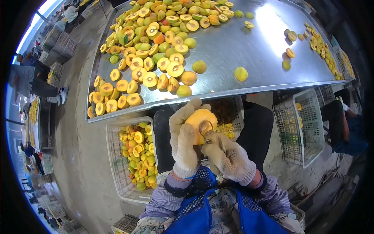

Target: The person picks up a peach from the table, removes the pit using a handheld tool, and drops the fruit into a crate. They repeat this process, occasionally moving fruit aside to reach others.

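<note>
In the head view, my gloved left hand (184,142) is wrapped round a yellow peach half (201,120), held up above my lap. My right hand (230,158), also in a white knit glove, grips a small pitting knife with a curved metal loop (206,128). The loop lies against the cut face of the peach at its middle. The handle is mostly hidden inside my right fingers. Just beyond my hands, many halved peaches (150,79) lie in a heap on the metal table (222,54).
At my left stands a crate (117,171) filled with peach pieces. Another crate (238,111) with small yellow bits sits between my knees. To the right is a tilted plastic crate (288,134). People (31,80) stand and work at the far left; another person (350,128) is at right.
</note>
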{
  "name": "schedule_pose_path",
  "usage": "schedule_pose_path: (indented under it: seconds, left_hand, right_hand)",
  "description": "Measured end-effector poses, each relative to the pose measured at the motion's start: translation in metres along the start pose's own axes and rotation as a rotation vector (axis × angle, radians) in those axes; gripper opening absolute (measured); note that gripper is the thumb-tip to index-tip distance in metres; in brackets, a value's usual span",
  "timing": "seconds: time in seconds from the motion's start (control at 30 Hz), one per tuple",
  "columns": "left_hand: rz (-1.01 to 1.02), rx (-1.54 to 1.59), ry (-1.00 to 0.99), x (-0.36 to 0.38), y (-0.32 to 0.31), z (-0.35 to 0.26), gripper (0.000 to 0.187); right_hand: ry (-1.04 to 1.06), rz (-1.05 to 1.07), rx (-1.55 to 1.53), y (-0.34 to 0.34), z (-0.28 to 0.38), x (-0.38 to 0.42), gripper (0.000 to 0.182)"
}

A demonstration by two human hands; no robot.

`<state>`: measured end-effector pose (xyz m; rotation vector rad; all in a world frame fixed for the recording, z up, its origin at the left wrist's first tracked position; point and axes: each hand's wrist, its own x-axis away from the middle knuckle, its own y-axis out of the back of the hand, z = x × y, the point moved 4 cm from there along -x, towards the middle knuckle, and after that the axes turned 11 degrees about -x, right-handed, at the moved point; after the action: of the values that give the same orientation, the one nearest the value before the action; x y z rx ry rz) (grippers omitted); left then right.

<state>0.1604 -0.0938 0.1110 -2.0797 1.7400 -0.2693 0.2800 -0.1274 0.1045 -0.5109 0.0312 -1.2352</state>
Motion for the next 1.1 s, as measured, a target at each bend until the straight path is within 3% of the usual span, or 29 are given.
schedule_pose_path:
  seconds: [0.17,0.23,0.37,0.43,0.53,0.67,0.77,0.83,0.97,1.1]
  left_hand:
    - [-0.022,-0.229,0.086,-0.005,-0.004,-0.012,0.044]
    - [0.071,-0.562,-0.065,-0.009,-0.003,-0.016,0.040]
    - [0.134,-0.510,0.119,-0.016,-0.003,-0.014,0.041]
    - [0.133,-0.152,0.248,-0.017,-0.011,-0.014,0.045]
    - [0.111,-0.053,0.256,-0.012,-0.014,-0.005,0.052]
    - [0.149,-0.112,0.172,-0.011,-0.011,-0.006,0.055]
    - [0.145,-0.132,0.130,-0.009,-0.013,-0.006,0.052]
    - [0.103,-0.030,0.112,-0.006,-0.013,-0.009,0.040]
    - [0.081,-0.061,0.077,-0.002,-0.019,-0.010,0.033]
    - [0.064,-0.351,0.012,-0.003,-0.022,-0.017,0.034]
  right_hand:
    - [-0.159,0.094,-0.171,-0.007,0.015,0.007,0.022]
    - [-0.188,0.146,-0.222,-0.007,0.016,0.008,0.024]
    - [-0.280,0.194,-0.258,-0.007,0.014,0.007,0.024]
    - [-0.317,0.193,-0.251,-0.009,0.013,0.006,0.025]
    - [-0.317,0.202,-0.200,-0.016,0.013,0.008,0.024]
    - [-0.285,0.042,-0.236,-0.008,0.017,0.010,0.017]
    - [-0.232,0.033,-0.332,-0.006,0.014,0.011,0.016]
    - [-0.243,-0.029,-0.269,-0.006,0.012,0.011,0.016]
    - [-0.244,0.036,-0.224,-0.008,0.015,0.013,0.017]
    - [-0.245,0.142,-0.327,-0.008,0.014,0.015,0.021]
